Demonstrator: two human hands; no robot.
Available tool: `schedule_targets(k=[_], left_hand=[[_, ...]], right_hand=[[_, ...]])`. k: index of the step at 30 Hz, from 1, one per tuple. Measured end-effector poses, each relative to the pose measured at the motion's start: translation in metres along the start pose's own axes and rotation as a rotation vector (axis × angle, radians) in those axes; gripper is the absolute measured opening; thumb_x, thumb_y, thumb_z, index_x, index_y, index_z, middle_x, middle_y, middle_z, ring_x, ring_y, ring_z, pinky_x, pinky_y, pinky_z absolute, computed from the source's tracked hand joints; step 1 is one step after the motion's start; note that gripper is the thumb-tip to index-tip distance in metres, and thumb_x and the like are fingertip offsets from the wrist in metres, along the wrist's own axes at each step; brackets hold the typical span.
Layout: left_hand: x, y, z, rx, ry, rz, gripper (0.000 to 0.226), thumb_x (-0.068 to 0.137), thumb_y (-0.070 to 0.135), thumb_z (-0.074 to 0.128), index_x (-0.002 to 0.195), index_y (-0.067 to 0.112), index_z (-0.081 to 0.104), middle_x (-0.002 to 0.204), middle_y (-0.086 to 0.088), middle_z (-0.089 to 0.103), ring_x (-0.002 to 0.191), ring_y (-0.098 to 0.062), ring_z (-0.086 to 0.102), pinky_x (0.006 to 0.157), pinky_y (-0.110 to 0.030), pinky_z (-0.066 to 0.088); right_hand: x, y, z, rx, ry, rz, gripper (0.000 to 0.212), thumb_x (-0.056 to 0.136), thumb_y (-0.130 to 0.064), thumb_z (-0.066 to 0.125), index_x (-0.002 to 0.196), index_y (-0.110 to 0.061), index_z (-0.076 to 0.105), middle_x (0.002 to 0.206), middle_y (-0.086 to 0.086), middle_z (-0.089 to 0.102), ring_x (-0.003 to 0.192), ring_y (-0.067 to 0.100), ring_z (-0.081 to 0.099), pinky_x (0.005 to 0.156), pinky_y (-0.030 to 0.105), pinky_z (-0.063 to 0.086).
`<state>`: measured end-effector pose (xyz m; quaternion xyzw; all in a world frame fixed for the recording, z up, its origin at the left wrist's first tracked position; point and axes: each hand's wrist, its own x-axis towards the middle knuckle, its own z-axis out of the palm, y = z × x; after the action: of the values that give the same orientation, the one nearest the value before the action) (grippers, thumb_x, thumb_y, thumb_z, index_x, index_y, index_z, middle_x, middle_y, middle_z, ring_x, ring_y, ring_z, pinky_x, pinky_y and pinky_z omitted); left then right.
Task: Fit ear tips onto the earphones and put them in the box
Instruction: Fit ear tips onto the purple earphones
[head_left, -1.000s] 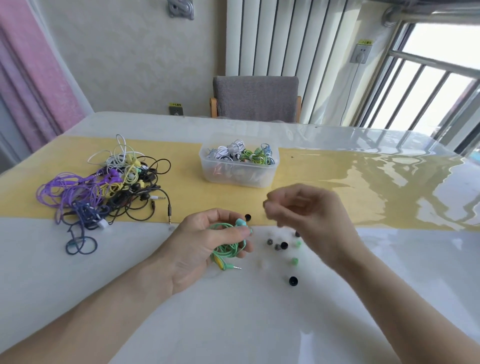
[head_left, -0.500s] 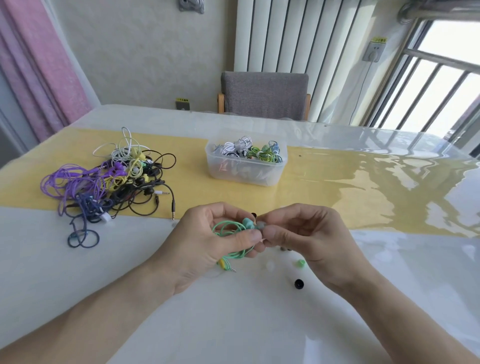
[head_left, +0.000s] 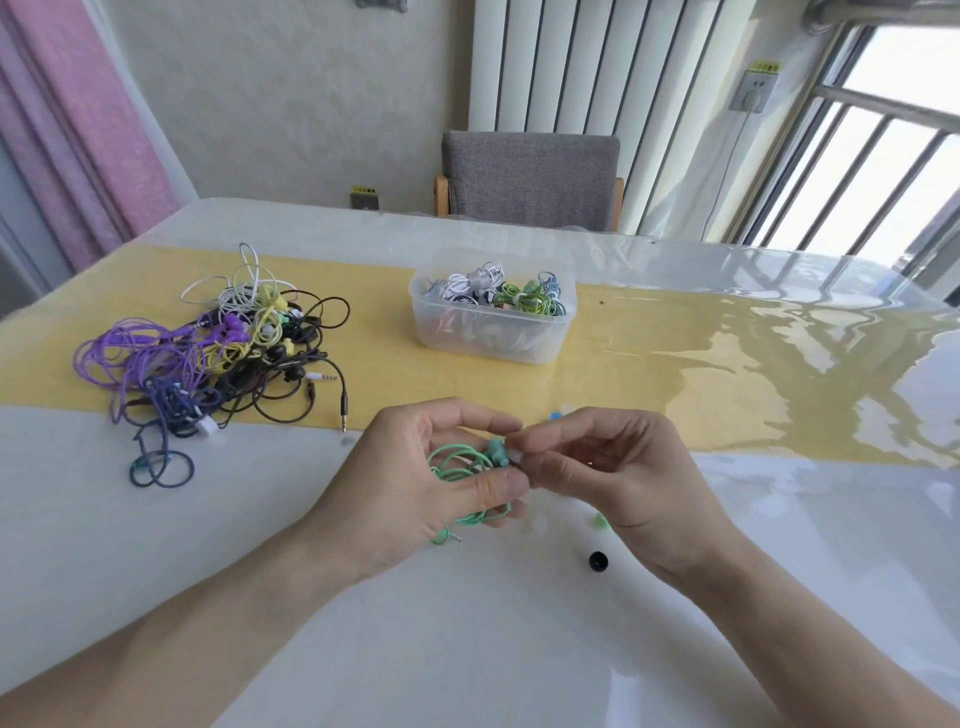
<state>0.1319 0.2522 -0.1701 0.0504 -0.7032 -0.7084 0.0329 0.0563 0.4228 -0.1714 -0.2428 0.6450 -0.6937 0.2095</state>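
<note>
My left hand (head_left: 415, 483) grips a coiled mint-green earphone (head_left: 462, 467), its earbud (head_left: 498, 451) sticking up between thumb and fingers. My right hand (head_left: 613, 478) pinches a small pale ear tip (head_left: 515, 457) against that earbud. Loose ear tips lie on the table under and beside my right hand: a black one (head_left: 598, 561), a green one (head_left: 601, 520) and a blue one (head_left: 557, 415). The clear plastic box (head_left: 491, 332) stands behind my hands and holds several coiled earphones.
A tangled pile of purple, yellow, white, black and blue earphones (head_left: 218, 358) lies at the left on the yellow table runner (head_left: 675, 374). A grey chair (head_left: 530, 179) stands at the table's far edge. The glossy white tabletop (head_left: 467, 649) stretches toward me.
My right hand has come in from the right with an ear tip and now meets the earbud in my left hand. The camera has tilted slightly.
</note>
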Motion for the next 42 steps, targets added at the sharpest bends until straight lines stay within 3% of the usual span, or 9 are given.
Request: schedule_targets(k=[4,8,12,18,24,28,34,37,42], left_hand=[[0.000,0.000,0.000,-0.020,-0.034,-0.032,0.031,0.083,0.011,0.071,0.113,0.008,0.068,0.097,-0.014,0.074,0.084,-0.034,0.073,0.076,-0.035,0.060],[0.001,0.001,0.001,-0.164,-0.029,-0.122,0.023,0.097,0.010,0.053,0.112,0.005,0.068,0.099,-0.018,0.074,0.087,-0.035,0.073,0.072,-0.029,0.058],[0.001,-0.001,-0.001,-0.188,0.031,-0.116,0.016,0.094,0.007,0.057,0.105,0.001,0.067,0.092,-0.018,0.074,0.079,-0.034,0.073,0.064,-0.029,0.058],[-0.001,-0.002,0.001,-0.205,0.057,-0.104,0.016,0.092,0.009,0.058,0.103,0.003,0.067,0.090,-0.017,0.075,0.077,-0.033,0.074,0.061,-0.028,0.057],[-0.001,-0.004,0.000,-0.239,0.040,-0.138,0.020,0.092,0.013,0.057,0.103,0.003,0.071,0.086,-0.016,0.074,0.073,-0.026,0.073,0.061,-0.025,0.056],[0.000,-0.006,0.002,-0.274,0.055,-0.146,0.020,0.092,0.013,0.057,0.103,0.001,0.070,0.080,-0.016,0.073,0.066,-0.021,0.070,0.060,-0.023,0.055],[0.000,-0.009,0.003,-0.280,0.083,-0.122,0.020,0.093,0.013,0.056,0.104,0.002,0.070,0.085,-0.017,0.073,0.067,-0.021,0.070,0.061,-0.023,0.054],[0.001,-0.012,0.004,-0.221,0.123,-0.069,0.020,0.093,0.013,0.057,0.104,0.003,0.070,0.079,-0.014,0.073,0.065,-0.021,0.070,0.062,-0.023,0.054],[0.000,-0.016,0.007,-0.141,0.213,0.029,0.014,0.091,0.013,0.062,0.099,0.009,0.073,0.077,-0.015,0.074,0.067,-0.025,0.071,0.067,-0.029,0.057]], right_hand=[[0.002,0.001,-0.001,-0.086,0.050,0.002,0.007,0.081,0.004,0.074,0.084,-0.002,0.076,0.085,0.013,0.078,0.077,0.019,0.075,0.069,0.021,0.054],[0.002,0.002,-0.002,-0.103,0.071,-0.002,0.008,0.083,0.005,0.073,0.085,-0.002,0.076,0.084,0.011,0.078,0.072,0.014,0.073,0.064,0.016,0.051],[0.000,0.001,-0.001,-0.102,0.023,-0.032,0.006,0.083,-0.002,0.074,0.089,-0.002,0.075,0.090,0.012,0.078,0.085,0.023,0.075,0.072,0.022,0.054],[0.000,0.002,-0.001,-0.139,0.025,-0.136,0.007,0.079,-0.006,0.075,0.085,-0.002,0.075,0.084,0.006,0.078,0.070,0.009,0.070,0.065,0.015,0.050],[-0.001,0.004,0.003,-0.176,0.060,-0.226,0.006,0.079,-0.011,0.074,0.083,-0.011,0.077,0.089,0.003,0.079,0.084,0.018,0.075,0.071,0.020,0.053],[-0.002,0.006,0.006,-0.172,0.075,-0.251,0.009,0.080,-0.007,0.074,0.089,-0.007,0.078,0.092,0.004,0.079,0.091,0.021,0.076,0.080,0.026,0.058],[-0.001,0.005,0.009,-0.142,0.138,-0.221,0.013,0.080,-0.003,0.075,0.093,-0.006,0.075,0.084,0.004,0.078,0.069,0.019,0.074,0.065,0.017,0.053],[0.000,0.008,0.010,-0.128,0.121,-0.206,0.004,0.081,0.000,0.073,0.084,-0.002,0.074,0.082,0.008,0.075,0.070,0.019,0.073,0.063,0.015,0.052],[0.001,0.009,0.008,-0.146,0.094,-0.194,0.010,0.083,0.005,0.071,0.080,-0.003,0.075,0.089,0.010,0.072,0.076,0.021,0.073,0.066,0.018,0.054]])
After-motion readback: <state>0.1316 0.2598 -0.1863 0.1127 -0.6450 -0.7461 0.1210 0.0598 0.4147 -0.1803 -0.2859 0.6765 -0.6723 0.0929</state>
